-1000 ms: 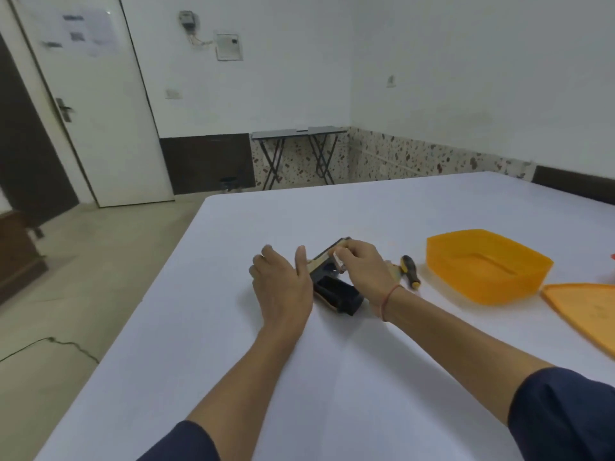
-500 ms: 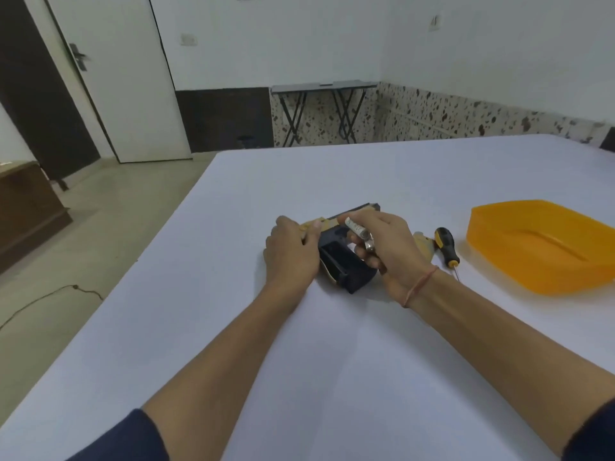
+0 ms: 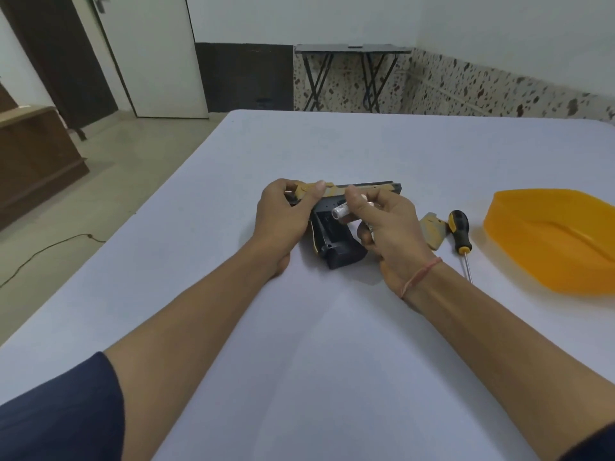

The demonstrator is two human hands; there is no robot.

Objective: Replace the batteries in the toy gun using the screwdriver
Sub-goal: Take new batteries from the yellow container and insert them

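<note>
A black and tan toy gun (image 3: pixel 336 241) lies on its side on the white table (image 3: pixel 332 344), its grip open and dark inside. My left hand (image 3: pixel 286 214) grips the gun's rear end, thumb on the tan slide. My right hand (image 3: pixel 389 227) hovers just above the grip and pinches a silver battery (image 3: pixel 341 211) between thumb and fingers. A tan compartment cover (image 3: pixel 432 229) lies to the right of my right hand. Beside the cover lies a screwdriver (image 3: pixel 460 236) with a black and yellow handle, its shaft pointing toward me.
An orange plastic tray (image 3: pixel 549 241) sits at the table's right side. The table's left edge drops to the floor, where a cable (image 3: pixel 43 251) runs. A folding table (image 3: pixel 349 74), a door and a wooden cabinet stand farther back.
The camera has tilted down and closer. My right hand has lifted the battery slightly off the gun's grip and turned it so its end shows. My left hand keeps its hold.
</note>
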